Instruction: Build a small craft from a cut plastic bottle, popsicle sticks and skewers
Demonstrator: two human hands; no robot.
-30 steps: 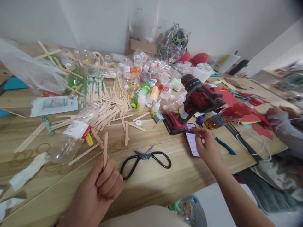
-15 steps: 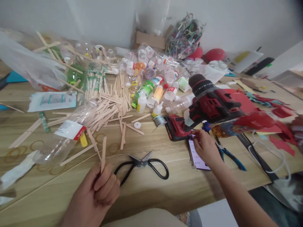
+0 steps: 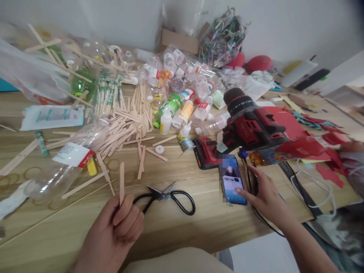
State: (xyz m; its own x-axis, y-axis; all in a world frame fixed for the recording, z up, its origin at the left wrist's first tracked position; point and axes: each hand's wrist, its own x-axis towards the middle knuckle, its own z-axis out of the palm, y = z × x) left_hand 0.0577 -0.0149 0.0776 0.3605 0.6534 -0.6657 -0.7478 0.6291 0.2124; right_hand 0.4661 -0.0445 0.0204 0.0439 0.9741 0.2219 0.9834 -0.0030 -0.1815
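Observation:
Upright in my left hand [image 3: 121,223] is a wooden craft stick [image 3: 122,184], pinched between thumb and curled fingers. My right hand [image 3: 265,195] has its fingers apart at the right side of a smartphone [image 3: 233,182]. Its thumb lies over the lower part of the lit screen; whether it touches the glass I cannot tell. A dark cable [image 3: 250,182] runs past the fingers. Black-handled scissors [image 3: 163,195] lie with blades spread, just right of my left hand. Behind the phone stands a red and black cordless drill [image 3: 253,125].
Many loose craft sticks [image 3: 121,131] and plastic bottles [image 3: 170,106] cover the table's back. A large clear bottle [image 3: 64,163] lies at left, near rubber bands [image 3: 57,201]. Small glue bottles [image 3: 165,123] stand mid-table. Another person's hand [image 3: 352,148] shows at the right edge.
My right hand has moved from the phone's top to its right side, and its fingers have spread. The phone screen has changed from pale to blue. My left hand keeps holding the stick.

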